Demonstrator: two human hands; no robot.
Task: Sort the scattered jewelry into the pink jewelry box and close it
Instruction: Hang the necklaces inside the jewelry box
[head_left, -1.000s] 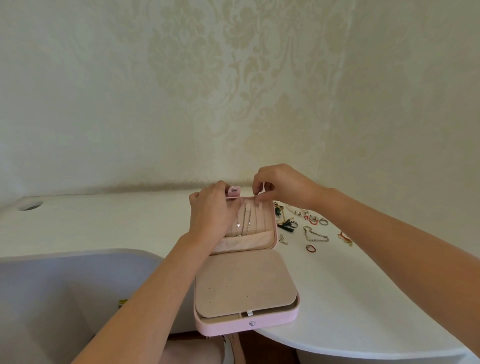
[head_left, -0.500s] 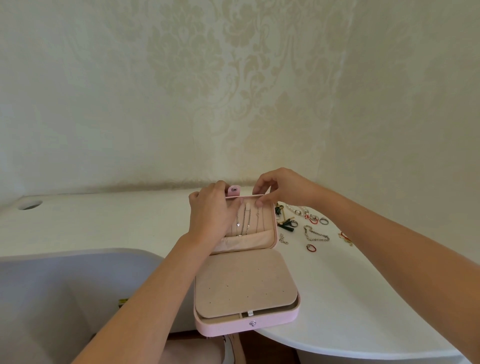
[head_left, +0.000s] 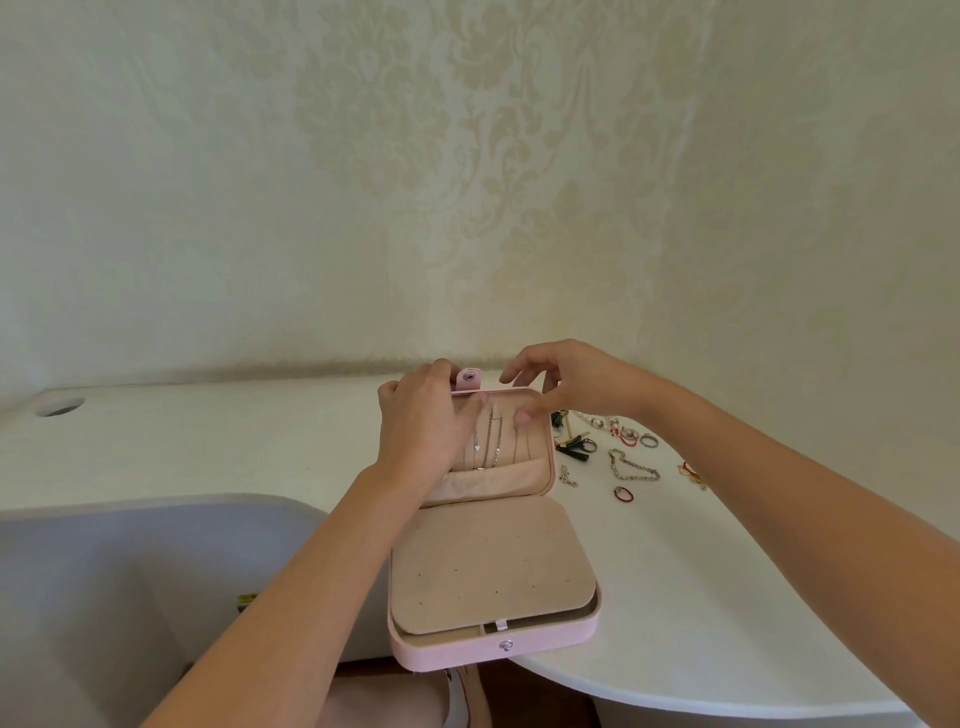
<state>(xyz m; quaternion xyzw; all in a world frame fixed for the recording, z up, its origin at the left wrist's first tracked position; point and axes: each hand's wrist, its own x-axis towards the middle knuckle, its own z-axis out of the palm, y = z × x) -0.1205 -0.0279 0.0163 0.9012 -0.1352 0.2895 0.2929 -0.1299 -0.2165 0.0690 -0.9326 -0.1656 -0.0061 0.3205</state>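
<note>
Hanging chains (head_left: 491, 441) in the raised lid (head_left: 537, 452) of the pink jewelry box (head_left: 467, 657) at the table (head_left: 701, 597) edge: your left hand (head_left: 421, 431) grips the lid's left side, right hand (head_left: 571, 382) pinches its top edge, thumb inside. Next, likely: release, fetch the silver bracelet (head_left: 641, 473).

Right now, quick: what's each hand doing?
Left hand: grips the box lid.
Right hand: thumb on the box lid, grip cannot be told.
</note>
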